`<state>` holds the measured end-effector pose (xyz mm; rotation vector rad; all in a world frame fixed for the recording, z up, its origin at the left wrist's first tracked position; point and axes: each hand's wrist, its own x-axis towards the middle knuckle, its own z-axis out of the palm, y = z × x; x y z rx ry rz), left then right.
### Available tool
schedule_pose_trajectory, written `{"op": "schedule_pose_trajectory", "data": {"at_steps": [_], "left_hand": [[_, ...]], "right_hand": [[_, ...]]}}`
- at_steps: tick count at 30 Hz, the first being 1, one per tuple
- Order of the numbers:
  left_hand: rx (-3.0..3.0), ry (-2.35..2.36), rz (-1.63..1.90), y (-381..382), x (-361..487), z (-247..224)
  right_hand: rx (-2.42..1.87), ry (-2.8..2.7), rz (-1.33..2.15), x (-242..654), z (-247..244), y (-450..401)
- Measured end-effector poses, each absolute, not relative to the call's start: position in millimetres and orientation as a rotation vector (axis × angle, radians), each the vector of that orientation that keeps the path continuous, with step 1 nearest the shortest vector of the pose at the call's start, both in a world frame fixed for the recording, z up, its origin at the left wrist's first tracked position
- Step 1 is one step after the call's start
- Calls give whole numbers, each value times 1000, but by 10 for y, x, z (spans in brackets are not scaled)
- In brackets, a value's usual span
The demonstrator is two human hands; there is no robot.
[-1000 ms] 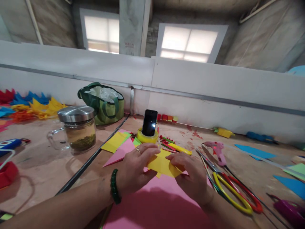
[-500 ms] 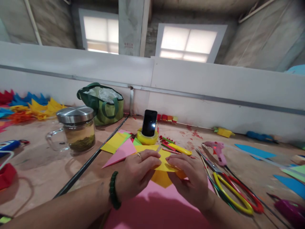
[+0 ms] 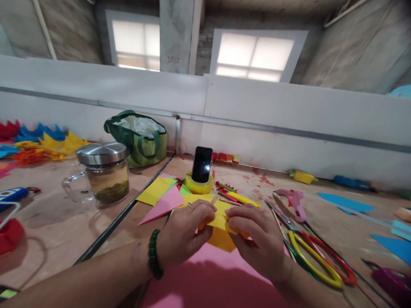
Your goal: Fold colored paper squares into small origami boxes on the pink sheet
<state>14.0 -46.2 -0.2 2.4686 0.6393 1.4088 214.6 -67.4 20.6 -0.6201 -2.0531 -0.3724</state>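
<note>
A folded sheet of yellow paper (image 3: 221, 221) is held between my two hands, above a pink sheet (image 3: 215, 278). My left hand (image 3: 188, 226), with a ring and a green bead bracelet (image 3: 154, 254), pinches the paper's left side. On the right side, my right hand (image 3: 260, 239) grips the paper with thumb below and curled fingers above. A darker yellow flap hangs beneath the upper layer, pointing toward me. The fingertips hide both side edges of the paper.
Behind the hands, a phone (image 3: 202, 164) leans on a yellow tape roll (image 3: 199, 185). Scissors (image 3: 316, 256) and a pink glue gun (image 3: 295, 203) lie to the right. A lidded glass mug (image 3: 107, 182) and a green bag (image 3: 146, 145) stand left; pink paper (image 3: 163, 203) lies nearer.
My fingers have shifted slightly on the yellow paper, and the left fingers are bent more around its edge. The paper stays in nearly the same place.
</note>
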Motion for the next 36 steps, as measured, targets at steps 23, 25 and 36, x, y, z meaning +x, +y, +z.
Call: {"op": "schedule_pose_trajectory", "data": {"at_steps": [23, 25, 36], "left_hand": [[2652, 588, 1597, -471, 95, 18], [2671, 600, 1618, -470, 97, 21], [2680, 671, 1535, -449, 106, 24]], "right_hand": [[-672, -1995, -402, 2132, 200, -723], [-696, -1971, -341, 2122, 181, -712], [-682, -1979, -291, 2094, 178, -691]]}}
